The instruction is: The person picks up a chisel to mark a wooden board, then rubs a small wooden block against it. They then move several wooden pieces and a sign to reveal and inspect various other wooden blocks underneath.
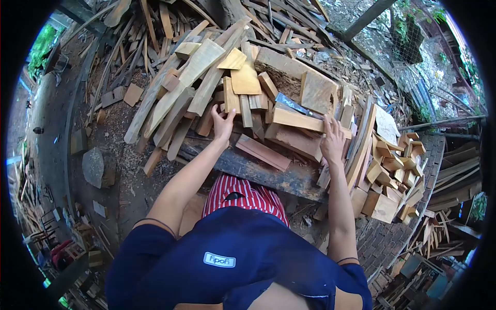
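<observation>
My left hand (223,124) is at the lower end of a short upright wooden block (231,96), with thumb and fingers on either side of it. My right hand (333,138) has its fingers over the right end of a light wooden plank (297,120), which lies across a thicker brown timber piece (294,139). A blue handsaw-like strip (291,103) shows just behind the plank. Between my hands, a reddish wooden board (263,152) lies on the dark workbench (248,170). Two thin yellowish wood pieces (245,80) rest beyond the block.
Long timber offcuts (181,98) are heaped at the left of the bench. A large wood chunk (318,93) stands at the back. Several small cut blocks (392,165) are piled at the right. Scrap wood (160,31) and sawdust cover the ground beyond.
</observation>
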The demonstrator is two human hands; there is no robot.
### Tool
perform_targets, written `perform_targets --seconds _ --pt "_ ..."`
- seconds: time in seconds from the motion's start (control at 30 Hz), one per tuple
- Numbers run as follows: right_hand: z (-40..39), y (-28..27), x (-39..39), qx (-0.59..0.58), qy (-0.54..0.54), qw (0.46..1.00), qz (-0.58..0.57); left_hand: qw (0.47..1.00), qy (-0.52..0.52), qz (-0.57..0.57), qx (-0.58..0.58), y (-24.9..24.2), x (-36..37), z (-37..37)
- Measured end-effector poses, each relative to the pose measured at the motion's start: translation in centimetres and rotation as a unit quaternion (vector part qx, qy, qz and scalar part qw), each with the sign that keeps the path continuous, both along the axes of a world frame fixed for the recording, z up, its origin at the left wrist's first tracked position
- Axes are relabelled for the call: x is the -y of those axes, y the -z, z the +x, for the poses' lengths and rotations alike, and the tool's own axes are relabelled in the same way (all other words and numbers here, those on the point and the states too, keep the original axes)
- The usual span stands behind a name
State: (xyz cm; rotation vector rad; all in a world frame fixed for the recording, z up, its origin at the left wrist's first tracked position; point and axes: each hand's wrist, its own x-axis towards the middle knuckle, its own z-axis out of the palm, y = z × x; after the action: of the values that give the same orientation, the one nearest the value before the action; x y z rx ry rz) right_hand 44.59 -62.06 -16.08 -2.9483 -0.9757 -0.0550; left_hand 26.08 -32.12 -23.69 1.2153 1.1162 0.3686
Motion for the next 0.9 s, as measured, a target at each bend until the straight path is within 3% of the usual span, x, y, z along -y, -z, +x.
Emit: perform_targets --seconds 0.03,0.2,0.37,0.43,0.47,0.53,0.57,0.6,0.67,0.7,0.77,0.8,0.87,0.9 --pt "0.4 0.3 0.1 -0.004 -0.016 1.0 -0.016 0.997 -0.019 -0.068 0.019 -1.2 0.8 -0.6" --pt "2.9 1.1 0.9 0.001 -0.13 0.991 0.019 0.993 0.007 -0.121 0.011 -0.4 4.6 -5.2" --pt "1.7 0.1 2.6 -0.046 -0.102 0.988 0.103 0.985 0.071 -0.146 -0.059 -0.6 7.0 -8.4" --pt "1.0 0.2 3.7 -0.029 -0.042 0.973 0.227 0.985 0.073 -0.138 -0.071 -0.7 7.5 -8.8" --pt "0.5 0.4 4.4 -0.03 -0.042 0.972 0.231 0.983 0.08 -0.15 -0.063 -1.1 7.6 -8.8" --pt "-0.5 1.3 6.4 -0.05 0.105 0.964 0.239 0.982 0.096 -0.154 -0.049 -2.0 8.0 -8.7" --pt "-1.0 1.7 7.6 -0.06 0.177 0.953 0.239 0.983 0.096 -0.151 -0.049 -2.2 8.2 -8.5" --pt "-1.4 3.0 9.3 -0.059 0.177 0.952 0.241 0.982 0.108 -0.145 -0.05 -2.4 8.4 -8.3" --pt "-1.5 5.2 11.6 -0.073 0.24 0.96 0.121 0.983 0.116 -0.136 -0.048 -2.7 8.8 -7.8" --pt "-1.3 5.5 11.4 -0.074 0.236 0.961 0.122 0.983 0.11 -0.142 -0.039 -2.8 9.1 -7.6" --pt "-1.4 5.6 10.2 0.127 0.158 0.971 0.124 0.983 0.101 -0.148 -0.034 -3.0 9.7 -7.6" --pt "-0.4 4.9 9.0 0.124 0.104 0.969 0.187 0.983 0.103 -0.151 -0.032 -3.2 10.0 -7.7" --pt "1.1 2.0 5.1 -0.05 0.045 0.959 0.275 0.982 0.108 -0.152 -0.029 -3.1 10.4 -7.7" --pt "1.7 1.5 3.2 -0.06 0.016 0.975 0.213 0.981 0.114 -0.151 -0.036 -2.9 10.6 -7.8"
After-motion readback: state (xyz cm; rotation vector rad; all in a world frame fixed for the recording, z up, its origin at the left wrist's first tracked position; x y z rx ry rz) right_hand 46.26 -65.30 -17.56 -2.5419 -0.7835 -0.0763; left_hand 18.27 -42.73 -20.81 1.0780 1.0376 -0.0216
